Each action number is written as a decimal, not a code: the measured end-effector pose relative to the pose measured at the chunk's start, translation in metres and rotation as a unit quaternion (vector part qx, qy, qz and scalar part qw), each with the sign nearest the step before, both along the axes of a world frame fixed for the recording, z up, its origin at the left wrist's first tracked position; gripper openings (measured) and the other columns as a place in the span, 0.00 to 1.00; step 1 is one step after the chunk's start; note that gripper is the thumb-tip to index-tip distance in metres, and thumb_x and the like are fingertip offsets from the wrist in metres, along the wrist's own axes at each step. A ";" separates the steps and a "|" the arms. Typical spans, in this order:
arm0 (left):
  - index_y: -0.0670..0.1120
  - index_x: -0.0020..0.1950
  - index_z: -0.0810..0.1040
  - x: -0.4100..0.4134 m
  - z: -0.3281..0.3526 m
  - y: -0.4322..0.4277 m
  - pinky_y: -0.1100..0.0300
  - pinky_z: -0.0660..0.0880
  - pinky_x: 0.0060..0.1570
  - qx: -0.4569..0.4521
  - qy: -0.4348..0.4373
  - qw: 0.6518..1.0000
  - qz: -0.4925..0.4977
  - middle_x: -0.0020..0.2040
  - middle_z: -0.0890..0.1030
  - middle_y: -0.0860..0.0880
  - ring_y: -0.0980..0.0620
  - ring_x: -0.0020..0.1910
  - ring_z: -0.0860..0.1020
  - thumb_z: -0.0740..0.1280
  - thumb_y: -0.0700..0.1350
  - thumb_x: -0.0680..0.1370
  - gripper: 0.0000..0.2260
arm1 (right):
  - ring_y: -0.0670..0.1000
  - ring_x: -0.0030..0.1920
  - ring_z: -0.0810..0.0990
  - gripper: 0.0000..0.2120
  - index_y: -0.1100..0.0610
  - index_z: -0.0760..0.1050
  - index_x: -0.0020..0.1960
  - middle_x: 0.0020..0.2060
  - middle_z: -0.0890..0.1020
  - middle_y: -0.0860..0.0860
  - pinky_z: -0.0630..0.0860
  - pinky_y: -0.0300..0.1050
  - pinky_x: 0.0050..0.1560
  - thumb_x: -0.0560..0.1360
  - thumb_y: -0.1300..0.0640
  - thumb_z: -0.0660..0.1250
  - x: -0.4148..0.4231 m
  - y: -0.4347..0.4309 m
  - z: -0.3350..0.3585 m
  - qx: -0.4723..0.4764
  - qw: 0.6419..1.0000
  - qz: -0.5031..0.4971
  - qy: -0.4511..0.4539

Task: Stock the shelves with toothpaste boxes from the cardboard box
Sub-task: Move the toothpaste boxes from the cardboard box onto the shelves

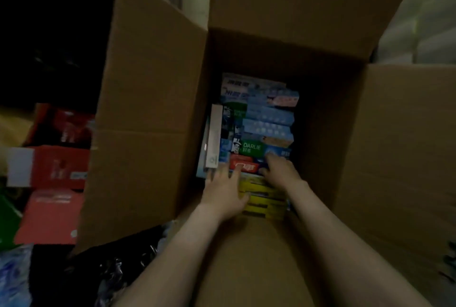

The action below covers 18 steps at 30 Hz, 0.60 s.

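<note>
While both arms reach down into the open brown cardboard box (pixel 153 99), left hand (pixel 225 190) lies flat, fingers spread straight over red toothpaste box (pixel 243 166) and yellow toothpaste boxes (pixel 266 198). Beside it, right hand (pixel 281 173) rests on the stack; too blurred to tell whether its fingers grip. Behind them, blue and green toothpaste boxes (pixel 269 119), packed flat.

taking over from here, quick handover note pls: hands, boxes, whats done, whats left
Left hand: open, fingers spread on the red box, beside the white box.
Right hand: on the stack near the green box; grip unclear.
Toothpaste boxes: all inside the cardboard box, yellow boxes nearest.
Done: flaps open.
Left: nothing lifted out yet; shelves not in view.
</note>
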<state>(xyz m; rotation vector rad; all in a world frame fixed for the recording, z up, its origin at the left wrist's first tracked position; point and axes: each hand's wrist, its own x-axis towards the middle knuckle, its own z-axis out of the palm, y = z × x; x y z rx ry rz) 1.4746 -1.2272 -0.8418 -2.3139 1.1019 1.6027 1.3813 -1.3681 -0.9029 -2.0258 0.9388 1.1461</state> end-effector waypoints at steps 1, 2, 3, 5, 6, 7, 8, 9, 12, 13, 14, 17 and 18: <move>0.50 0.79 0.44 -0.003 -0.011 0.000 0.46 0.40 0.74 0.002 -0.001 1.000 -0.012 0.79 0.47 0.44 0.44 0.77 0.44 0.58 0.61 0.78 0.36 | 0.58 0.67 0.70 0.25 0.57 0.63 0.71 0.69 0.69 0.58 0.68 0.49 0.62 0.78 0.48 0.62 0.000 0.002 -0.013 0.008 1.000 0.016 0.021; 0.51 0.79 0.43 -0.006 -0.019 0.001 0.46 0.37 0.73 0.006 0.001 1.000 -0.025 0.79 0.45 0.44 0.44 0.77 0.42 0.57 0.62 0.78 0.36 | 0.58 0.70 0.66 0.29 0.57 0.60 0.73 0.72 0.64 0.58 0.65 0.50 0.65 0.78 0.46 0.63 -0.001 0.004 -0.023 0.013 0.999 0.029 0.040; 0.51 0.79 0.42 -0.009 -0.026 0.002 0.45 0.35 0.72 0.014 0.004 0.999 -0.040 0.79 0.43 0.44 0.44 0.77 0.40 0.56 0.63 0.79 0.36 | 0.58 0.72 0.62 0.34 0.58 0.56 0.75 0.75 0.59 0.57 0.63 0.50 0.68 0.77 0.44 0.63 -0.003 0.005 -0.032 0.015 0.998 0.035 0.050; 0.53 0.78 0.39 -0.013 -0.036 0.003 0.43 0.32 0.71 0.037 0.012 0.997 -0.073 0.78 0.39 0.44 0.44 0.77 0.37 0.54 0.64 0.79 0.36 | 0.57 0.74 0.58 0.40 0.58 0.53 0.76 0.76 0.56 0.56 0.59 0.50 0.71 0.74 0.41 0.66 -0.004 0.004 -0.043 0.008 0.999 0.029 0.045; 0.53 0.78 0.37 -0.013 -0.039 0.005 0.43 0.31 0.71 0.047 0.014 0.995 -0.086 0.78 0.38 0.44 0.44 0.76 0.36 0.53 0.65 0.79 0.36 | 0.57 0.74 0.58 0.41 0.58 0.53 0.76 0.75 0.57 0.56 0.58 0.51 0.71 0.73 0.39 0.66 -0.004 0.001 -0.046 0.006 0.998 0.035 0.046; 0.53 0.78 0.37 -0.014 -0.041 0.006 0.42 0.31 0.70 0.055 0.016 0.994 -0.092 0.78 0.37 0.44 0.44 0.76 0.35 0.52 0.65 0.79 0.36 | 0.57 0.74 0.57 0.42 0.58 0.53 0.76 0.75 0.57 0.55 0.57 0.51 0.71 0.72 0.37 0.66 -0.002 -0.002 -0.046 0.008 0.997 0.053 0.053; 0.53 0.78 0.37 -0.014 -0.040 0.007 0.42 0.30 0.70 0.061 0.018 0.994 -0.093 0.78 0.36 0.44 0.44 0.76 0.35 0.52 0.65 0.79 0.36 | 0.57 0.74 0.57 0.43 0.57 0.55 0.76 0.75 0.58 0.55 0.55 0.52 0.72 0.72 0.35 0.65 0.000 -0.006 -0.044 0.013 0.995 0.076 0.065; 0.53 0.78 0.37 -0.014 -0.039 0.007 0.41 0.31 0.70 0.064 0.018 0.994 -0.088 0.78 0.37 0.44 0.44 0.76 0.35 0.52 0.65 0.79 0.36 | 0.57 0.74 0.57 0.43 0.56 0.57 0.76 0.75 0.58 0.55 0.53 0.53 0.72 0.71 0.33 0.64 0.003 -0.009 -0.040 0.018 0.992 0.096 0.075; 0.51 0.78 0.38 -0.013 -0.024 0.005 0.42 0.34 0.72 0.041 -0.005 0.998 -0.053 0.78 0.39 0.43 0.44 0.77 0.38 0.55 0.61 0.80 0.35 | 0.57 0.70 0.63 0.35 0.54 0.68 0.70 0.70 0.64 0.56 0.59 0.52 0.70 0.71 0.34 0.65 0.009 -0.010 -0.019 0.030 0.993 0.097 0.060; 0.50 0.78 0.39 -0.011 -0.014 0.003 0.43 0.36 0.73 0.024 -0.018 0.999 -0.041 0.78 0.41 0.43 0.43 0.77 0.39 0.56 0.58 0.81 0.34 | 0.56 0.66 0.67 0.32 0.54 0.69 0.68 0.67 0.67 0.55 0.65 0.51 0.67 0.71 0.37 0.67 0.009 -0.008 -0.008 0.034 0.996 0.075 0.042; 0.50 0.78 0.41 -0.009 -0.002 0.001 0.44 0.39 0.73 0.002 -0.035 0.999 -0.034 0.78 0.43 0.42 0.43 0.77 0.41 0.58 0.54 0.81 0.33 | 0.54 0.62 0.71 0.31 0.55 0.70 0.67 0.65 0.68 0.54 0.70 0.50 0.64 0.71 0.39 0.69 0.009 -0.005 0.007 0.036 0.998 0.053 0.022; 0.49 0.79 0.44 0.002 0.048 -0.005 0.44 0.42 0.73 -0.066 -0.089 0.993 -0.038 0.78 0.46 0.42 0.43 0.77 0.44 0.61 0.44 0.79 0.33 | 0.50 0.54 0.75 0.29 0.54 0.70 0.66 0.58 0.70 0.51 0.75 0.46 0.56 0.71 0.42 0.70 0.016 -0.002 0.073 0.028 0.998 0.039 -0.031; 0.48 0.79 0.45 0.008 0.068 -0.006 0.44 0.41 0.73 -0.086 -0.106 0.989 -0.056 0.78 0.46 0.42 0.43 0.77 0.45 0.61 0.42 0.79 0.33 | 0.50 0.51 0.75 0.29 0.54 0.71 0.65 0.55 0.71 0.50 0.76 0.46 0.54 0.70 0.41 0.70 0.021 -0.004 0.099 0.032 0.997 0.042 -0.047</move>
